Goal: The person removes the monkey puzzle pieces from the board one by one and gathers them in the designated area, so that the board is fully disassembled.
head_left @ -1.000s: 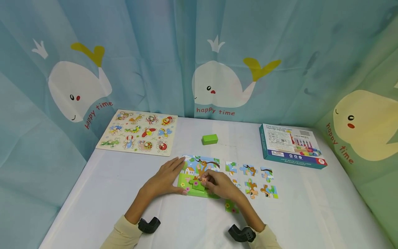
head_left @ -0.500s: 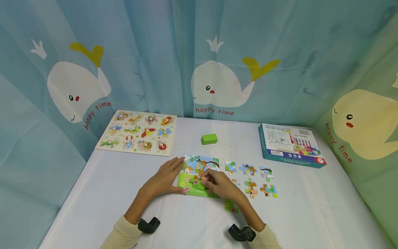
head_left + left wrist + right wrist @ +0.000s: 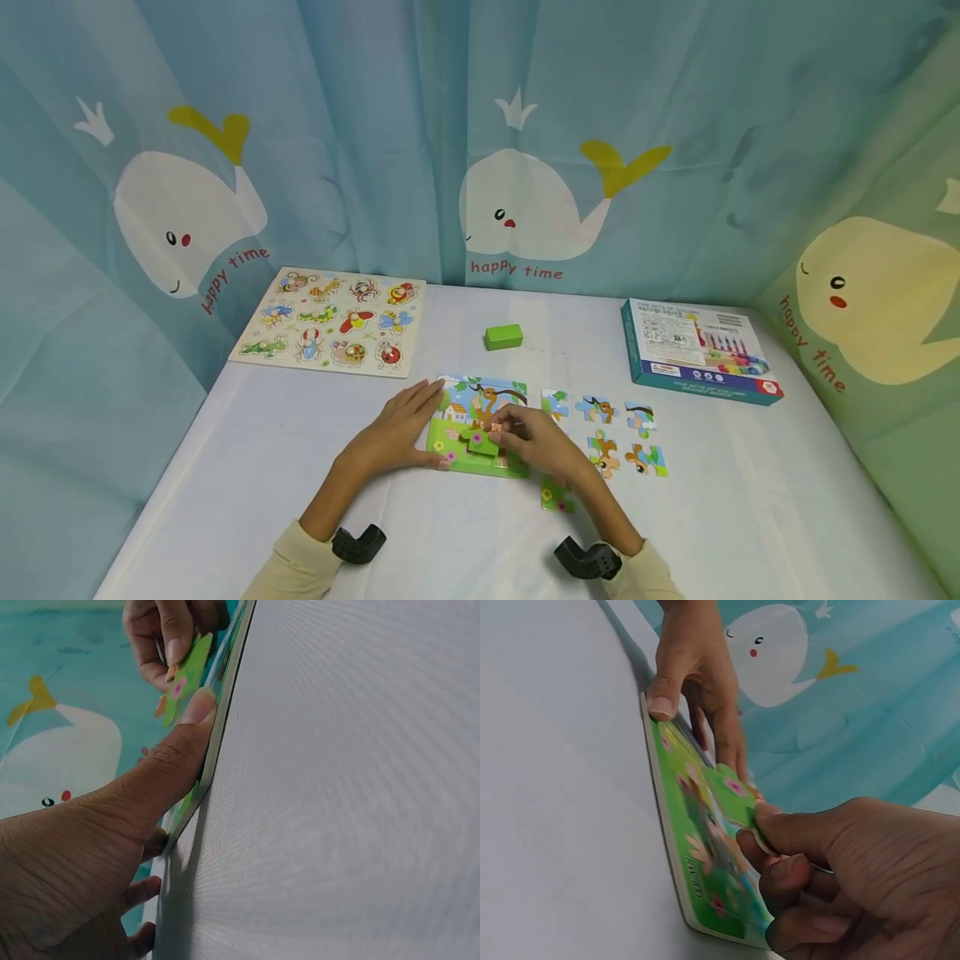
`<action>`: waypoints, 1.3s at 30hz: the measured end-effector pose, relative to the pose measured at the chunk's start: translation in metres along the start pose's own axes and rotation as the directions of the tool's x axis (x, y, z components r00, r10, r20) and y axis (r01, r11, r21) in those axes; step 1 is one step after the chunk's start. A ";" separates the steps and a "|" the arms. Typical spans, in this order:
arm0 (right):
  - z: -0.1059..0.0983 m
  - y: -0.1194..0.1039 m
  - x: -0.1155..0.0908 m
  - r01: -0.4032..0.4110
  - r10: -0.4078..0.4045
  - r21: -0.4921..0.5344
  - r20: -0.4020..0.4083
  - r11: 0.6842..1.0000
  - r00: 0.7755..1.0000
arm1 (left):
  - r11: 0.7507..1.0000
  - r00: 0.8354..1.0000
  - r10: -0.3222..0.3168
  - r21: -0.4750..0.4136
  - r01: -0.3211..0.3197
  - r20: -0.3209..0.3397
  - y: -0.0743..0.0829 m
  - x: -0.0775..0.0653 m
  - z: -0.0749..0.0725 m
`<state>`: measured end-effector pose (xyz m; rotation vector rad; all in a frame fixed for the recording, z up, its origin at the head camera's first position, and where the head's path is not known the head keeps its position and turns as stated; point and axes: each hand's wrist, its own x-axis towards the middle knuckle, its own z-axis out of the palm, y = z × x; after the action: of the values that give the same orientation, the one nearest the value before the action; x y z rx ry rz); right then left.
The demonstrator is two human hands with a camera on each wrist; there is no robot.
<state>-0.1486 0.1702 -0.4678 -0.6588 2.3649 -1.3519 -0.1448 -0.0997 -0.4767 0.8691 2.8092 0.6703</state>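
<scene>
A puzzle board (image 3: 467, 466) with a picture of a house and a brown animal lies in front of me. My left hand (image 3: 401, 427) rests at its left side, fingers stretched along the side and thumb pressing the front left part. With thumb and fingers my right hand (image 3: 538, 440) pinches a green jigsaw piece (image 3: 482, 443) with a pink flower. That piece is held tilted over the lower middle of the board; the right wrist view shows the piece (image 3: 731, 787) raised off the board's face, and the right fingers hide part of the board.
Several loose jigsaw pieces (image 3: 597, 409) lie right of the board, one green piece (image 3: 553, 493) partly under the right forearm. Behind stands a green block (image 3: 503, 337). An insect peg board (image 3: 408, 358) is back left, a boxed set (image 3: 697, 346) back right, against a whale-print curtain (image 3: 360, 125).
My right hand has shifted slightly to the right with the green jigsaw piece, which is now tilted more over the board. The left hand has stayed in place.
</scene>
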 end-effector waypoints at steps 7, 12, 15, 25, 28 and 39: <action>-0.007 -0.001 -0.004 -0.033 0.036 0.040 -0.061 0.999 0.997 | 1.000 1.000 -0.007 0.015 0.007 0.011 0.000 0.000 0.002; -0.014 -0.001 -0.011 -0.035 0.041 0.054 -0.127 0.998 0.991 | 1.000 1.000 -0.018 0.007 0.018 0.016 -0.001 -0.001 0.003; -0.020 0.000 -0.020 -0.034 0.043 0.063 -0.151 0.997 0.988 | 1.000 1.000 -0.015 -0.003 0.015 0.010 0.000 -0.001 0.003; -0.049 0.012 -0.071 -0.035 0.060 0.126 -0.203 0.991 0.977 | 1.000 1.000 -0.010 0.000 0.010 0.007 0.001 0.000 0.003; -0.055 0.016 -0.092 -0.072 0.104 0.143 -0.236 0.987 0.966 | 1.000 1.000 -0.013 -0.007 0.013 0.012 0.002 0.000 0.002; -0.059 0.026 -0.147 -0.267 0.312 0.171 -0.347 0.948 0.884 | 1.000 1.000 -0.024 -0.004 0.024 0.014 0.001 0.000 0.001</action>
<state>-0.0613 0.3035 -0.4523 -0.0021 2.5076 -1.5692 -0.1444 -0.0984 -0.4768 0.8342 2.8002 0.6645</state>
